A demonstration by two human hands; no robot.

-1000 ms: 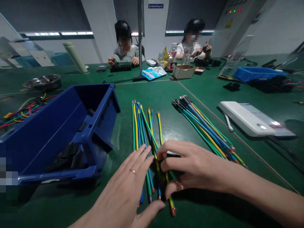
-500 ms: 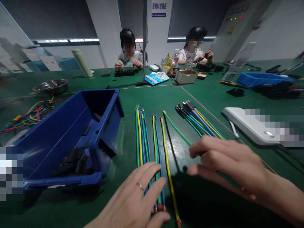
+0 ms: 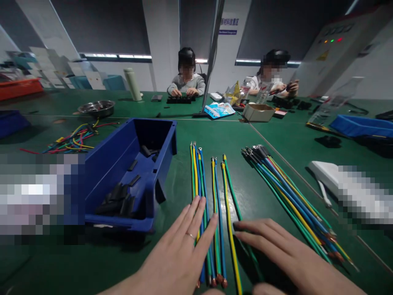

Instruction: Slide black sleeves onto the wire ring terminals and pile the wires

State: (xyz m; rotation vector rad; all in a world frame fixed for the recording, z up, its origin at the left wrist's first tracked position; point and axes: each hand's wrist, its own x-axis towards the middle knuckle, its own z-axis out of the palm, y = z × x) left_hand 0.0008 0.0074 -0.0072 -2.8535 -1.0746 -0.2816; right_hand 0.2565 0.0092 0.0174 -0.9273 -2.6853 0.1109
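nearby, the green table [image 3: 276,135] is being crowded on the left by a blue bin [image 3: 101,180], which is sitting just beside the row of wires [image 3: 215,192] and is holding black pieces [image 3: 118,200]. a second bundle of wires [image 3: 285,192] is lying apart on the right, fanned out beside a white device [image 3: 322,176]. farther off, a tangle of coloured wires [image 3: 73,139] and a steel bowl [image 3: 96,108] are being shown, and two other people are being seen seated at the far edge. the near ends of the row are being partly covered by the left hand [image 3: 181,256], both wrists are being cut off by the bottom edge, and part of the white device is being blurred out. the left hand is being laid flat on the blue and yellow strands, its fingers spread, nothing clasped. the right hand [image 3: 288,258] is being held open too, palm down, its fingers [image 3: 245,227] touching the rightmost strand of the row; how hard it is being pressed cannot be told.
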